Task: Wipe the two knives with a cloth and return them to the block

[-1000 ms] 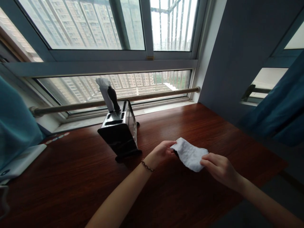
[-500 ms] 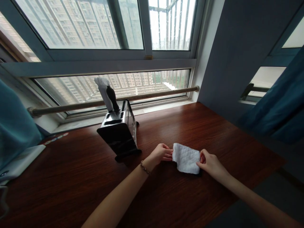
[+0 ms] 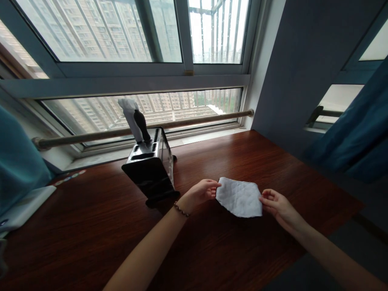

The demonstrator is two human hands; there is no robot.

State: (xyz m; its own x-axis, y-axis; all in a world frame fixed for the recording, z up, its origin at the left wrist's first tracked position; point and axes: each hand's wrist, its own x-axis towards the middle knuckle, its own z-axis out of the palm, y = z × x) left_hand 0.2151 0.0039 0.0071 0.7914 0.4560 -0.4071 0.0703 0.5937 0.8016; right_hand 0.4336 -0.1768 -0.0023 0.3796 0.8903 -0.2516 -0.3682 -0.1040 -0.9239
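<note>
A white quilted cloth (image 3: 239,198) is stretched between my two hands, just over the brown wooden table (image 3: 218,250). My left hand (image 3: 202,191) pinches its left edge near the upper corner, thumb on top. At the opposite edge, my right hand (image 3: 278,206) grips the cloth between thumb and fingertips. A beaded bracelet (image 3: 181,209) circles my left wrist. The cloth's lower edge sags a little in the middle-left, and its underside is hidden.
A black tissue box holder (image 3: 151,169) stands left of my hands, with a white tissue (image 3: 130,115) and a dark handle upright in its top. A white flat device (image 3: 27,208) lies at the far left. Behind the table runs a metal rail (image 3: 188,122) before the window.
The cloth has spread wider and flatter. My right hand has moved slightly right, and my left hand has shifted a little up and left to its upper corner.
</note>
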